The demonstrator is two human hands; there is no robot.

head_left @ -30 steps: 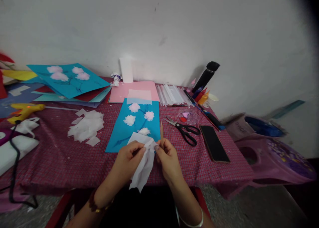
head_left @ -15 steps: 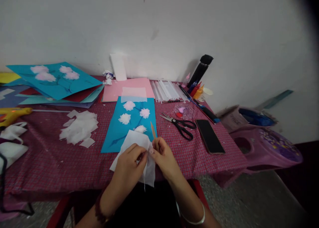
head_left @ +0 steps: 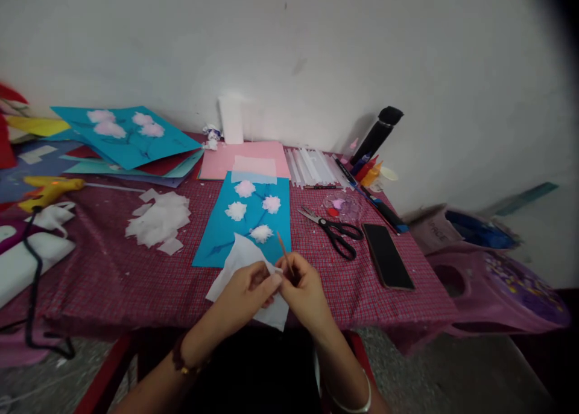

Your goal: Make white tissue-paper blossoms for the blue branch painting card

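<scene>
At the table's front edge my left hand [head_left: 248, 296] pinches a sheet of white tissue paper [head_left: 242, 254], which hangs partly below the fingers. Close against it, my right hand [head_left: 304, 288] grips a thin pointed wooden stick [head_left: 284, 249], its tip pointing up and away. The right fingertips also meet the tissue's edge. Just beyond lies a blue sheet [head_left: 217, 233] with painted dark stems and several fluffy paper flowers [head_left: 261, 233]; the tissue overlaps its near edge. Black-handled scissors [head_left: 332, 230] rest partly open to the right.
Left are a heap of white paper squares [head_left: 159, 221], a yellow glue gun [head_left: 49, 191] and stacked coloured sheets [head_left: 131, 142]. Right are a phone [head_left: 388, 256], a paint palette [head_left: 341, 206], a dark bottle [head_left: 377, 135] and glue sticks [head_left: 312, 166]. A pink stool [head_left: 479, 287] stands beside the table.
The view has shifted left, so things appear further right. My hands have come closer together at the tissue's edge, and the wooden stick leans more to the left.
</scene>
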